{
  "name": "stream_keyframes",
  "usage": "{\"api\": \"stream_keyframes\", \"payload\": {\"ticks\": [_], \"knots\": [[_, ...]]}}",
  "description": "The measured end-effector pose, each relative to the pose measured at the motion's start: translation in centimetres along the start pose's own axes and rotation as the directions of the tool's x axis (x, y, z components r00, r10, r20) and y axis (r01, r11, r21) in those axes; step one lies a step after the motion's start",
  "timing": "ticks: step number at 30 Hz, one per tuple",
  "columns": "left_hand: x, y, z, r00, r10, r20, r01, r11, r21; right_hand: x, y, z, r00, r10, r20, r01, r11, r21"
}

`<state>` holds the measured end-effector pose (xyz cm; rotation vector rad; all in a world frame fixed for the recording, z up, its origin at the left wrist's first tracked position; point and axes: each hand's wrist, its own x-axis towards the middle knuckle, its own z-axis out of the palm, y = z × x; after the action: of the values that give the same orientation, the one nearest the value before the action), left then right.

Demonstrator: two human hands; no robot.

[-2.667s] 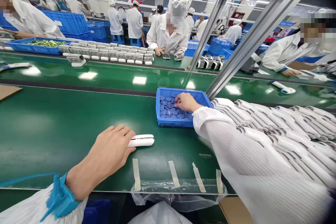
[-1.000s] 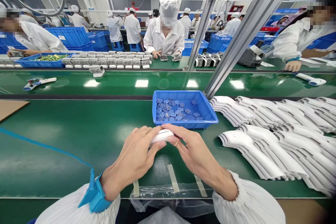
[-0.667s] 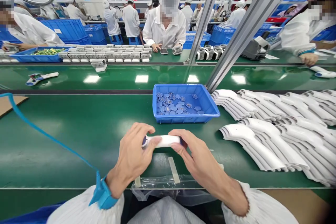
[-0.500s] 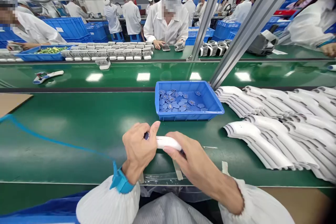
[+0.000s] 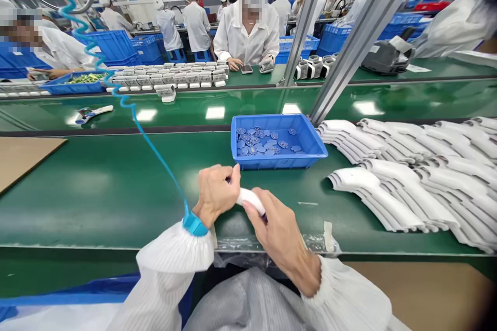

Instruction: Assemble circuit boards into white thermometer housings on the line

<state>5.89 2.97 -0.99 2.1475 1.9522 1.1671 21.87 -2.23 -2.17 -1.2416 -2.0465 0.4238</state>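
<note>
Both hands grip one white curved plastic housing (image 5: 250, 199) above the near edge of the bench. My left hand (image 5: 218, 190) is closed around its left end, thumb pointing up, with a bit of dark blue showing by the fingers. On the right end, my right hand (image 5: 275, 225) is closed with the thumb on the near side and the fingers over the top. Most of the housing is hidden by the hands. A teal wrist strap (image 5: 194, 224) with a coiled cord circles my left wrist. Beyond the hands stands a blue bin (image 5: 279, 162) holding several small blue plastic pieces (image 5: 254, 140).
Stacked white curved shells (image 5: 373, 191) lie on the green bench (image 5: 116, 191) at the right. Cardboard (image 5: 27, 158) rests at the left. A metal post (image 5: 349, 46) slants behind the bin. On the conveyor (image 5: 174, 108) lies a white-and-blue handle piece (image 5: 95, 113). Co-workers (image 5: 248, 36) sit across.
The view has shifted slightly. My hands, still on the housing, have tilted its right end downward. The cord from my left wrist now rises upward instead of trailing to the left.
</note>
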Motion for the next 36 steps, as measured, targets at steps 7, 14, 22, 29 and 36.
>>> {"api": "stream_keyframes", "payload": {"ticks": [7,14,22,29,36], "knots": [[-2.0,-1.4,-2.2,0.975,-0.191,0.114,0.223,0.850,-0.477,-1.3,-0.6,0.1,0.989,0.146,-0.015,-0.143,0.982,0.124],[-4.2,-0.7,-0.7,0.900,-0.431,-0.072,0.313,0.751,-0.582,0.0,-0.4,-1.0,0.551,0.482,0.681,-0.828,0.419,0.373],[-0.7,0.0,0.8,0.854,-0.500,-0.145,0.431,0.835,-0.342,0.2,-2.7,2.1,0.939,0.131,0.319,-0.055,0.970,-0.236],[-1.5,-1.8,0.0,0.906,-0.387,0.173,0.393,0.615,-0.684,-0.1,-1.0,0.9,0.942,0.112,0.315,-0.113,0.993,-0.017],[-2.8,-4.0,-3.4,0.887,-0.066,0.457,0.378,0.673,-0.636,0.2,1.9,-0.7,0.955,0.187,0.228,-0.217,0.970,0.113]]}}
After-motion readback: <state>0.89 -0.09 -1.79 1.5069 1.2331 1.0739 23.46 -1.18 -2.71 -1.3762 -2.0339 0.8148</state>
